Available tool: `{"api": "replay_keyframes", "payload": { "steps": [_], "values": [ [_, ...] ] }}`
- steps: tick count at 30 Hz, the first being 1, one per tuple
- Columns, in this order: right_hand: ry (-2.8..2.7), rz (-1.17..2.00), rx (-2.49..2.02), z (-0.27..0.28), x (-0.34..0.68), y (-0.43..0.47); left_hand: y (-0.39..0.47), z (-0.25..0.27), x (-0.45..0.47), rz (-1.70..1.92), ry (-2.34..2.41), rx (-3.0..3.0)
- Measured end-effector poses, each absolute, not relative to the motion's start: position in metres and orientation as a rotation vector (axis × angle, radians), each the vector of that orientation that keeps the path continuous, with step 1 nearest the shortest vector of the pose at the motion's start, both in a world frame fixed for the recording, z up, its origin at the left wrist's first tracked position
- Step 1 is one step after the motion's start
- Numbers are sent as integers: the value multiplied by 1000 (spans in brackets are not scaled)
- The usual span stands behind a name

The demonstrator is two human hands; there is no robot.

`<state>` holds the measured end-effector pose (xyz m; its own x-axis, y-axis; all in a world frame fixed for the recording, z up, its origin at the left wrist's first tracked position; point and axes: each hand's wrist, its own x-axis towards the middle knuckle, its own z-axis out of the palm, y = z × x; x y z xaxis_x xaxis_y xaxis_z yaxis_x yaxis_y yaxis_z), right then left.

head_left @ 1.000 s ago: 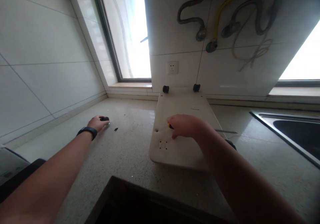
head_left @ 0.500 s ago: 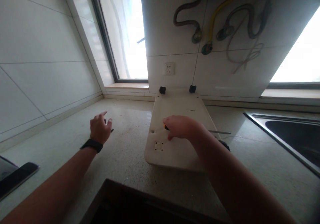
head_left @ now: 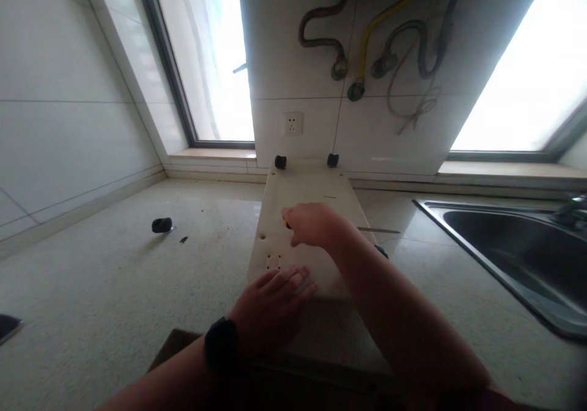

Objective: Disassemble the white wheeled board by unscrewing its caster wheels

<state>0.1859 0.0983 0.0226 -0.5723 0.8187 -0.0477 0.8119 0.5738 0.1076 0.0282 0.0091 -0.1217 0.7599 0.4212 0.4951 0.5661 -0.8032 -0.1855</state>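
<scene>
Left hand lies flat on the board; right hand grips a mostly hidden yellow-black handle.

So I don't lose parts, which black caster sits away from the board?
The black caster on the countertop, left of the board; two others sit at the board's far edge, another by its right edge.
</scene>
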Motion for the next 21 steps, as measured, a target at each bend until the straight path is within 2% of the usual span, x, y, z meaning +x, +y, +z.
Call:
{"api": "replay_keyframes", "payload": {
  "steps": [3,6,8,10,14,18,21],
  "values": [
    [2820,221,1471,48,197,73,9,-125,26,-585,-774,-2646],
    [2979,379,1747,70,222,48,7,-124,26,-556,-779,-2686],
    [2860,537,2017,73,249,38,6,-123,26,-559,-794,-2707],
    [2718,566,2156,62,280,30,6,-123,27,-569,-803,-2723],
    [2539,223,2207,16,338,16,6,-124,27,-575,-812,-2736],
    [2713,-188,2061,-26,362,-4,5,-126,28,-576,-823,-2730],
    [2767,-306,2085,-41,358,-17,5,-126,28,-563,-827,-2724]
  ]
}}
